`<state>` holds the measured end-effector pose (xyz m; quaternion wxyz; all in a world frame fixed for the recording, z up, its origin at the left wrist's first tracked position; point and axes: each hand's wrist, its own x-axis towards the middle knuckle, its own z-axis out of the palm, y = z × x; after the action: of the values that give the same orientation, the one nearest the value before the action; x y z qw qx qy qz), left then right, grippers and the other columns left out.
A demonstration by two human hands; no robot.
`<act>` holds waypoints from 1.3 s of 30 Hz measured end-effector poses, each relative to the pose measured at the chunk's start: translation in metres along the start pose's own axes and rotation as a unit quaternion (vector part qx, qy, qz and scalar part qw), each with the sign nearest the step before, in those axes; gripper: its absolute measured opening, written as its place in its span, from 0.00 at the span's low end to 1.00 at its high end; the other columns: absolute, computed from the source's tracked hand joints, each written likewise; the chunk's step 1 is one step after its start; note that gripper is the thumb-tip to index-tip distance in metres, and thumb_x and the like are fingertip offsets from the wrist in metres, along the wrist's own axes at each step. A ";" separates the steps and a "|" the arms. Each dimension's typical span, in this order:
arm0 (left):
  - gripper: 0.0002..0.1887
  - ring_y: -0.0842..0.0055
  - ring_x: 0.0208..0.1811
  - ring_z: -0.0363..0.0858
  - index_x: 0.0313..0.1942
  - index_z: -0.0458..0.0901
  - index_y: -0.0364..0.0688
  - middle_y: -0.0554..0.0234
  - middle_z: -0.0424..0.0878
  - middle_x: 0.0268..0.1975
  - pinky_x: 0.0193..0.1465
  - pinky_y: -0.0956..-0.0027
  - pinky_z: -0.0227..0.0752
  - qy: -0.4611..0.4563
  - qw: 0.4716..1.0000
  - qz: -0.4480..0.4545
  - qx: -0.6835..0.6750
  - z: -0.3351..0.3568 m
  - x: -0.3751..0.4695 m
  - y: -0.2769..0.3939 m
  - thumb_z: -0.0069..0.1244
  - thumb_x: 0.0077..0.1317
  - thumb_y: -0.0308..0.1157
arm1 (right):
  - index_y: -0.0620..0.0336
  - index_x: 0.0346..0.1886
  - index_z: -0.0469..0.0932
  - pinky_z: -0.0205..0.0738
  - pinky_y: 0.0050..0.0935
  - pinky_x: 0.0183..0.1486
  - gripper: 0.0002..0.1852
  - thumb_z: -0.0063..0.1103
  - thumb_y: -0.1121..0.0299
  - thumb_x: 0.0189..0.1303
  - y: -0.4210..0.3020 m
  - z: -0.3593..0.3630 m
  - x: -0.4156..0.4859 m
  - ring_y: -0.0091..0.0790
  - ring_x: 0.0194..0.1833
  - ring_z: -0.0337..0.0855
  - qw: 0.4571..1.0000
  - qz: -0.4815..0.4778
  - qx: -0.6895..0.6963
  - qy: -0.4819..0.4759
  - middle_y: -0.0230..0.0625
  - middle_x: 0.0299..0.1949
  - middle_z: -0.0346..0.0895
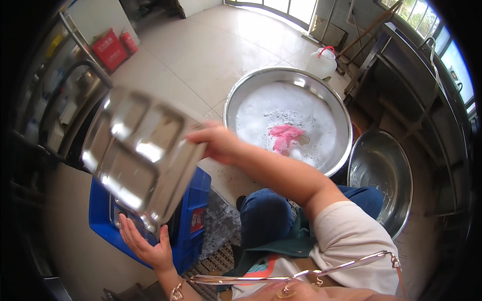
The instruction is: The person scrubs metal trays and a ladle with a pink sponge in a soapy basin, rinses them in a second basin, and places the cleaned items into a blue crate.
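Observation:
My right hand grips the right side of a stainless steel compartment tray, tilted above a blue plastic crate. The tray is blurred, and its layered right edge leaves unclear whether it is one tray or a stack. At the tray's lower end is my left hand, fingers and thumb spread. Whether it touches the metal is unclear. More shiny metalware shows inside the crate, mostly hidden by the raised tray. A large steel basin holds foamy water, with a pink cloth partly sunk in it.
An oval steel basin leans at the right. Behind the foamy basin stands a white plastic jug with a red handle. A metal rack lines the left; a red box and fire extinguisher are farther back. A steel sink unit borders the right.

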<state>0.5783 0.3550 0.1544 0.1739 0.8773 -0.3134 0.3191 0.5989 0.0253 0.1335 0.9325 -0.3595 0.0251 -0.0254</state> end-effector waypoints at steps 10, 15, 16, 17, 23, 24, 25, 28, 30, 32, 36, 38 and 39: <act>0.40 0.46 0.68 0.68 0.66 0.69 0.34 0.33 0.68 0.67 0.69 0.55 0.63 -0.408 0.890 -0.203 -0.006 0.093 -0.042 -0.106 0.65 0.56 0.41 | 0.71 0.58 0.69 0.86 0.45 0.49 0.20 0.54 0.80 0.61 -0.086 -0.251 -0.195 0.45 0.48 0.84 0.846 -0.266 -0.082 0.456 0.46 0.49 0.78; 0.32 0.49 0.58 0.76 0.55 0.75 0.37 0.47 0.78 0.56 0.60 0.54 0.71 -0.445 0.871 -0.207 -0.012 0.127 -0.047 -0.110 0.67 0.52 0.37 | 0.62 0.64 0.66 0.86 0.49 0.49 0.26 0.50 0.83 0.60 -0.048 -0.378 -0.198 0.49 0.52 0.82 0.712 -0.313 0.001 0.629 0.47 0.54 0.75; 0.29 0.51 0.54 0.78 0.51 0.75 0.38 0.52 0.78 0.51 0.56 0.54 0.73 -0.417 0.887 -0.197 0.016 0.132 -0.048 -0.106 0.67 0.51 0.35 | 0.61 0.64 0.66 0.87 0.48 0.48 0.26 0.49 0.83 0.60 -0.040 -0.395 -0.191 0.50 0.53 0.82 0.678 -0.315 0.001 0.664 0.47 0.55 0.74; 0.33 0.49 0.54 0.77 0.55 0.73 0.38 0.49 0.78 0.54 0.57 0.53 0.72 -0.428 0.879 -0.207 0.025 0.136 -0.048 -0.104 0.68 0.50 0.36 | 0.60 0.66 0.62 0.87 0.51 0.48 0.29 0.48 0.84 0.60 -0.033 -0.408 -0.183 0.50 0.53 0.82 0.686 -0.328 0.011 0.649 0.49 0.57 0.72; 0.39 0.48 0.51 0.79 0.59 0.70 0.38 0.47 0.81 0.52 0.56 0.53 0.72 -0.400 0.892 -0.184 0.099 0.150 -0.057 -0.100 0.68 0.46 0.36 | 0.46 0.73 0.51 0.88 0.48 0.45 0.39 0.47 0.86 0.59 0.007 -0.451 -0.082 0.50 0.54 0.80 0.646 -0.259 0.045 0.717 0.47 0.66 0.62; 0.38 0.50 0.50 0.80 0.58 0.71 0.38 0.48 0.81 0.51 0.55 0.54 0.73 -0.400 0.891 -0.183 0.112 0.152 -0.057 -0.101 0.68 0.46 0.36 | 0.48 0.73 0.50 0.88 0.47 0.45 0.39 0.48 0.85 0.60 0.019 -0.456 -0.062 0.48 0.53 0.80 0.656 -0.243 0.039 0.714 0.47 0.66 0.62; 0.37 0.51 0.49 0.80 0.57 0.71 0.38 0.49 0.82 0.49 0.54 0.55 0.73 -0.399 0.891 -0.190 0.108 0.153 -0.058 -0.102 0.68 0.46 0.36 | 0.49 0.73 0.49 0.88 0.46 0.44 0.39 0.48 0.85 0.60 0.031 -0.461 -0.043 0.46 0.52 0.80 0.660 -0.226 0.029 0.716 0.48 0.66 0.61; 0.37 0.54 0.48 0.81 0.60 0.73 0.36 0.51 0.84 0.45 0.54 0.56 0.73 -0.406 0.884 -0.191 0.129 0.157 -0.058 -0.105 0.67 0.48 0.35 | 0.54 0.69 0.60 0.87 0.41 0.38 0.33 0.58 0.78 0.60 0.073 -0.482 -0.004 0.44 0.52 0.80 0.747 -0.135 0.015 0.651 0.46 0.60 0.69; 0.38 0.54 0.50 0.81 0.63 0.72 0.35 0.51 0.84 0.51 0.56 0.57 0.73 -0.380 0.898 -0.164 0.147 0.158 -0.058 -0.104 0.66 0.50 0.35 | 0.56 0.68 0.63 0.83 0.43 0.43 0.33 0.63 0.69 0.59 0.095 -0.499 0.005 0.44 0.55 0.78 0.780 -0.049 -0.079 0.618 0.45 0.58 0.71; 0.37 0.54 0.51 0.81 0.62 0.72 0.35 0.51 0.84 0.53 0.56 0.57 0.73 -0.372 0.901 -0.156 0.158 0.158 -0.057 -0.104 0.65 0.52 0.36 | 0.59 0.67 0.65 0.79 0.46 0.50 0.35 0.67 0.61 0.58 0.116 -0.513 0.002 0.45 0.58 0.76 0.746 0.027 -0.220 0.628 0.45 0.58 0.73; 0.35 0.53 0.50 0.82 0.62 0.73 0.36 0.50 0.85 0.51 0.55 0.57 0.74 -0.393 0.886 -0.197 0.150 0.158 -0.055 -0.108 0.65 0.53 0.36 | 0.68 0.72 0.58 0.67 0.44 0.66 0.45 0.66 0.58 0.52 0.142 -0.522 -0.049 0.56 0.67 0.70 0.622 0.195 -0.633 0.418 0.61 0.65 0.68; 0.35 0.52 0.49 0.82 0.63 0.74 0.37 0.50 0.86 0.49 0.54 0.57 0.74 -0.391 0.885 -0.213 0.138 0.159 -0.056 -0.112 0.64 0.54 0.36 | 0.66 0.69 0.63 0.68 0.46 0.65 0.38 0.62 0.60 0.56 0.154 -0.512 -0.076 0.56 0.63 0.74 0.570 0.343 -0.646 0.376 0.58 0.64 0.70; 0.35 0.52 0.49 0.82 0.63 0.74 0.37 0.49 0.86 0.49 0.54 0.57 0.75 -0.383 0.891 -0.203 0.136 0.159 -0.056 -0.114 0.64 0.54 0.36 | 0.65 0.66 0.67 0.70 0.47 0.64 0.33 0.59 0.61 0.58 0.158 -0.506 -0.087 0.57 0.61 0.76 0.544 0.422 -0.633 0.355 0.57 0.64 0.71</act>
<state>0.6914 0.3839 -0.0125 -0.0189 0.9911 -0.1241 -0.0443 0.4841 -0.1905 -0.3444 0.2811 -0.7661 0.5122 0.2676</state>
